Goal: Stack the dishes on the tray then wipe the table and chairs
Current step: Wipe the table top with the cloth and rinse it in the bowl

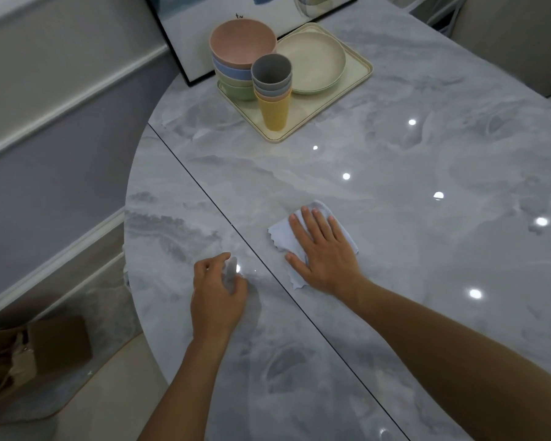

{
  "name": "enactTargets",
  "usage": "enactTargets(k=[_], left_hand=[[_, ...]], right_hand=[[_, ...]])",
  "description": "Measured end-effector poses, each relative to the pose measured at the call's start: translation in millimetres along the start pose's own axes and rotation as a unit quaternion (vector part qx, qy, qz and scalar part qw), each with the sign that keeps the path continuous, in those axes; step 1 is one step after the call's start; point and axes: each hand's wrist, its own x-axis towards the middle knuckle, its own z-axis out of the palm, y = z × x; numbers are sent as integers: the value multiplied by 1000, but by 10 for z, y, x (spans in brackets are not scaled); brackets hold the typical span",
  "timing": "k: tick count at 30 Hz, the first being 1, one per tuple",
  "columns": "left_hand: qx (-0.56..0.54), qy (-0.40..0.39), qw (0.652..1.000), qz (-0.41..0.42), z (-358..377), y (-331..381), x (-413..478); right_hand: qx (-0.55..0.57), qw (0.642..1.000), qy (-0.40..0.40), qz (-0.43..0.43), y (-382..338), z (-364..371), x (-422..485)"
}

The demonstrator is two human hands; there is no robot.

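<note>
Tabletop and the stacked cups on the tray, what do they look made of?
Tabletop: likely polished marble or marble-look slab; grey veining, sharp glossy light reflections. Stacked cups: probably matte plastic; dull pastel walls without shine.

A flat right hand (323, 253) presses the cloth (279, 233) onto the table (395, 173).

You are in a home dining area. The glossy grey marble-look table (395, 249) carries a cream tray (312, 113) of stacked pastel bowls (236, 58), cups (271, 90) and plates (312, 62). A framed picture (204, 27) stands behind it by the panelled wall (61, 106), and what looks like a beige upholstered chair (516, 36) sits at the far side.
</note>
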Motion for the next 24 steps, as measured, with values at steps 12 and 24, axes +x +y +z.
enactTargets(k=[12, 24], left_hand=[[-19, -8, 991, 132, 605, 601, -205], [278, -139, 926, 214, 1855, 1241, -124]], right_hand=[[101, 990, 67, 65, 412, -46, -479], [43, 974, 127, 183, 1382, -152, -1163]])
